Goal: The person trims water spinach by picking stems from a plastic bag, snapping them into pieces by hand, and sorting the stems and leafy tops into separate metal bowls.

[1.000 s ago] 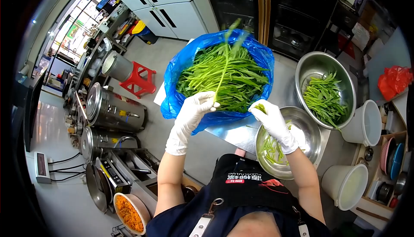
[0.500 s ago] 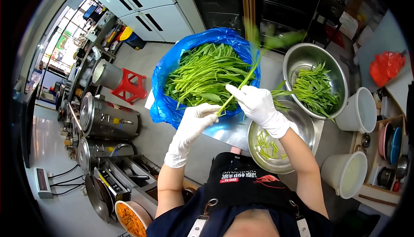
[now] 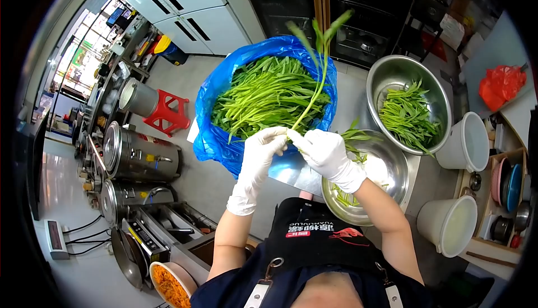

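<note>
White-gloved, my left hand [image 3: 263, 147] and my right hand [image 3: 327, 155] meet at the near edge of a blue plastic bag. Both pinch the lower end of one long water spinach stalk [image 3: 311, 104], whose leafy tip points up and away. A heap of water spinach [image 3: 269, 98] fills the blue bag [image 3: 205, 137]. Below my right forearm sits a shallow steel bowl [image 3: 399, 165] with short cut stem pieces [image 3: 346, 197]. Leafy sprigs [image 3: 354, 135] lie by its far rim, partly hidden by my right hand. A deeper steel basin [image 3: 376, 81] holds trimmed greens [image 3: 412, 116].
The bag and bowls stand on a metal table [image 3: 288, 172]. Two white buckets [image 3: 448, 227] are at the right, near a shelf of pans. A red stool [image 3: 168, 112], large steel pots [image 3: 147, 151] and a tub of orange shreds [image 3: 170, 285] are at the left.
My right hand has slid down the stalk toward its lower end, meeting my left hand. The stalk's leafy top has swung more upright and stands clearer.
</note>
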Motion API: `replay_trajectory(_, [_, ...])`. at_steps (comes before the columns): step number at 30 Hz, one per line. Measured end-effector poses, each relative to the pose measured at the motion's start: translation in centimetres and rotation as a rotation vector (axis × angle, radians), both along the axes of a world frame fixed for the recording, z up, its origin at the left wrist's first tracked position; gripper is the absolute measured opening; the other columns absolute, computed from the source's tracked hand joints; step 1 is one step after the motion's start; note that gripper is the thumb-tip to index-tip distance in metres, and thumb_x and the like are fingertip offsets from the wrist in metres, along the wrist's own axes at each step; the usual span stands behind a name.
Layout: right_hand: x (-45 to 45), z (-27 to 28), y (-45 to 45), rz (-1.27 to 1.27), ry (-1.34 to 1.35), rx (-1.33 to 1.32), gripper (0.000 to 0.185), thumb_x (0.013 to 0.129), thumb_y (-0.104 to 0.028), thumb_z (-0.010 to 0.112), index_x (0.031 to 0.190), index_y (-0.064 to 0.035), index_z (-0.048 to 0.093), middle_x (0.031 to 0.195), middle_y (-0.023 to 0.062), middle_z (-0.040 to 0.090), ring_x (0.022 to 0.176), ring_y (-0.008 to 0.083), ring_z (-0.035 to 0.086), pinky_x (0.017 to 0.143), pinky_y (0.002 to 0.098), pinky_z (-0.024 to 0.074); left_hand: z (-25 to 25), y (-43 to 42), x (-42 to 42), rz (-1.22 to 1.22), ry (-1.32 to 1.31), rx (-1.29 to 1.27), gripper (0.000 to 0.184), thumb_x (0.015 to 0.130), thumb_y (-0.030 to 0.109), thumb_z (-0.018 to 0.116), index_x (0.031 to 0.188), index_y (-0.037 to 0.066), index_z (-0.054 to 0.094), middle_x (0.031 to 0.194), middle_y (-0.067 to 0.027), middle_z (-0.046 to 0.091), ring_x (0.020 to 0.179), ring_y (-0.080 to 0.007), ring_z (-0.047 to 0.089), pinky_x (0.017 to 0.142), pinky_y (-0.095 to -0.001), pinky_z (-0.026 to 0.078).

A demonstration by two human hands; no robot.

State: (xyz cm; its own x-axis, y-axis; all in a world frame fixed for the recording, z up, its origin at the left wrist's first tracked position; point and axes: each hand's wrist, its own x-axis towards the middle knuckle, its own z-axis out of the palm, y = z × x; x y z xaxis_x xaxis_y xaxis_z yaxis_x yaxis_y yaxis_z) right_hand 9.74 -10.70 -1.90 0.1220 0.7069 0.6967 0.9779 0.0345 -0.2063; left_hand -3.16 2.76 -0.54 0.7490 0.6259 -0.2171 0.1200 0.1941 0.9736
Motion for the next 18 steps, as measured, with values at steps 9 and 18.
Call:
replay_trajectory(9, [-0.2, -2.1, 0.4, -0.06, -0.004, 0.057, 0.034, 0.073, -0.015, 0.064, 0.105, -0.0045, 0.066, 0.071, 0.002, 0.052, 0.062, 0.0189, 0.056, 0.052, 0.0311, 0.0457, -3.4, -2.2, 1.2, 0.008, -0.326, -0.59, 0.033, 0.088, 0.008, 0.067, 0.118, -0.007, 0.061, 0.094, -0.0045, 0.064, 0.076, -0.0108, 0.055, 0.07, -0.0239, 0.044])
replay_trajectory(18, [0.3, -3.5, 0.5, 0.03, 1.767, -0.06, 0.011, 0.088, -0.012, 0.068, 0.091, -0.0023, 0.069, 0.073, -0.0033, 0.061, 0.06, 0.0053, 0.051, 0.055, 0.0213, 0.0405, -4.1, -1.6, 1.6, 0.096, -0.18, -0.352, 0.024, 0.088, 0.005, 0.062, 0.109, -0.005, 0.066, 0.08, -0.0028, 0.062, 0.067, -0.0103, 0.053, 0.063, -0.0227, 0.044])
